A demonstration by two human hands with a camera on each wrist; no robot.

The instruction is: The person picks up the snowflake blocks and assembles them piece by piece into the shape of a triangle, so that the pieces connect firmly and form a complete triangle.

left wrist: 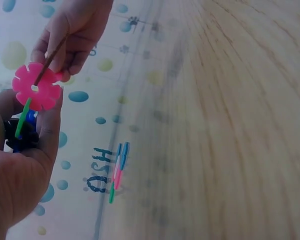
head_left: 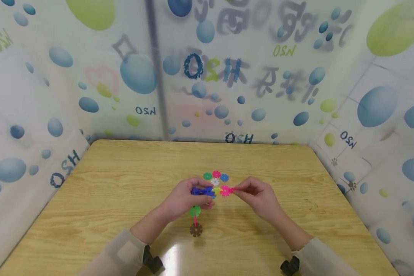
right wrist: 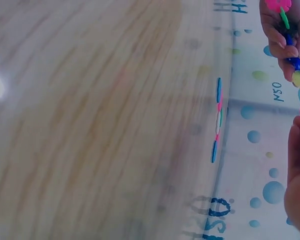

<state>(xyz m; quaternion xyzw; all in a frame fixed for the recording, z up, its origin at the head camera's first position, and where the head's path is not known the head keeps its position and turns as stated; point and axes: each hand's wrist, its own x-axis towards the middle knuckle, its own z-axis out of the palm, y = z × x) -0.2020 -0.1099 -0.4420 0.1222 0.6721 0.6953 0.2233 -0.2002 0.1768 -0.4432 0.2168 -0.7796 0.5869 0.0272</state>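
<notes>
A joined chain of notched plastic snowflake discs spans both hands, above the table. My left hand (head_left: pixel 179 198) grips its dark blue discs (head_left: pixel 203 191) between thumb and fingers. From that grip a green disc (head_left: pixel 194 211), a pink disc seen edge-on (head_left: pixel 195 220) and a brown disc (head_left: pixel 196 230) extend toward me. To the right come a yellow disc (head_left: pixel 216 190) and a bright pink disc (head_left: pixel 225 191). My right hand (head_left: pixel 262 197) pinches the pink piece at the chain's right end with thumb and fingertips. In the left wrist view, a pink disc (left wrist: pixel 46 95) stands near my left fingers.
Behind the hands, a loose-looking group lies on the wooden table (head_left: pixel 131 168): a green disc (head_left: pixel 207 176), a pink disc (head_left: pixel 216 174), a blue disc (head_left: pixel 224 178) and a white disc (head_left: pixel 215 182). Printed sheets (head_left: pixel 124 111) with bubbles surround the table's back and sides.
</notes>
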